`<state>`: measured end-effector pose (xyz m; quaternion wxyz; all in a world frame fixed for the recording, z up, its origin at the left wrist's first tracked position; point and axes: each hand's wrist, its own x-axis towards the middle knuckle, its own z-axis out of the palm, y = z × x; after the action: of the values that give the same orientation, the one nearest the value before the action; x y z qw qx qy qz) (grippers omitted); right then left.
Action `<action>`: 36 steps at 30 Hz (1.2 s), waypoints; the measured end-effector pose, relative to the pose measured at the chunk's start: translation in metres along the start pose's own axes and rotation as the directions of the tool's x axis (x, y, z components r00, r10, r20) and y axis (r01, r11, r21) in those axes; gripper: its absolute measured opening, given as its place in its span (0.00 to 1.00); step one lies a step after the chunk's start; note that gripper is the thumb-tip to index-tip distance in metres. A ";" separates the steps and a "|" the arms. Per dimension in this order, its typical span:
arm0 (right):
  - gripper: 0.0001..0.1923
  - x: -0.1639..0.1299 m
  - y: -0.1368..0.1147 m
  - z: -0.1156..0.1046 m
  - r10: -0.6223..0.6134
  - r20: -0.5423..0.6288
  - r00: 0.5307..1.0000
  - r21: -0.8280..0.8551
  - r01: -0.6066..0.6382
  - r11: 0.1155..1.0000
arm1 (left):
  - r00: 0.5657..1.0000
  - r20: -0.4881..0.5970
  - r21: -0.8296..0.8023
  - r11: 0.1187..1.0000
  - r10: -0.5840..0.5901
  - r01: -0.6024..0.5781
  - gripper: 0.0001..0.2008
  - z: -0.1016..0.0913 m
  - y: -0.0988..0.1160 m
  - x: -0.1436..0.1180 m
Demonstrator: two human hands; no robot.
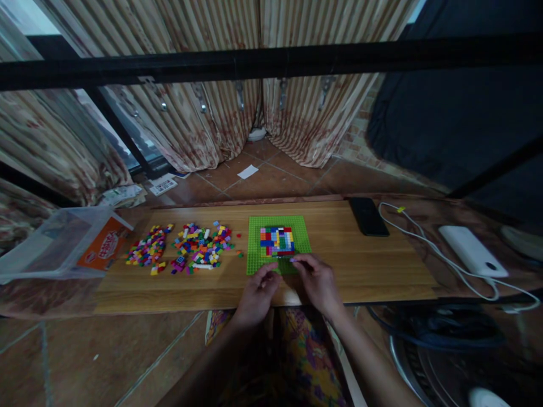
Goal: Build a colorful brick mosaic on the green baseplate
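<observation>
Baseplate (278,244) near board's front edge; left hand (255,294), right hand (316,282) curled on near rim, grip unclear.

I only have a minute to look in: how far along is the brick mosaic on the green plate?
Done: a coloured patch of bricks covers the middle of the green baseplate. In hand: both the left hand and right hand work at its near edge. Left: bare border, and loose bricks heaped beside it.

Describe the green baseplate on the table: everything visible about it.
The green baseplate is a square, studded sheet that looks like plastic, lying flat on the wooden table. A block of small coloured bricks covers its middle. The left hand and right hand rest at its near edge, fingertips touching it.
</observation>
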<state>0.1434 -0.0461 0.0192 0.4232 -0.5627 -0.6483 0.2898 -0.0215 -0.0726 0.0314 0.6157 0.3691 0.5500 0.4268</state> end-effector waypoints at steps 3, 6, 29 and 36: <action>0.10 0.020 0.007 -0.001 -0.041 0.018 0.999 -0.066 0.042 0.997 | 0.994 0.021 0.173 0.979 0.106 -0.108 0.20 0.001 -0.001 0.012; 0.09 0.035 0.010 0.001 -0.068 0.066 0.996 -0.098 0.074 0.992 | 0.987 0.062 0.254 0.954 0.150 -0.161 0.21 0.005 -0.001 0.021; 0.23 0.036 0.030 0.025 0.259 -0.203 0.944 0.121 -0.238 0.964 | 0.979 0.094 0.315 0.927 0.181 -0.202 0.27 0.024 -0.005 0.036; 0.23 0.043 0.018 0.031 0.263 -0.214 0.941 -0.030 -0.276 0.961 | 0.978 0.096 0.346 0.915 0.186 -0.208 0.30 0.024 -0.013 0.037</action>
<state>0.1248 0.0024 -0.0012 0.4278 -0.6857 -0.5259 0.2652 0.0051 -0.0427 0.0088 0.5096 0.5401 0.5588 0.3692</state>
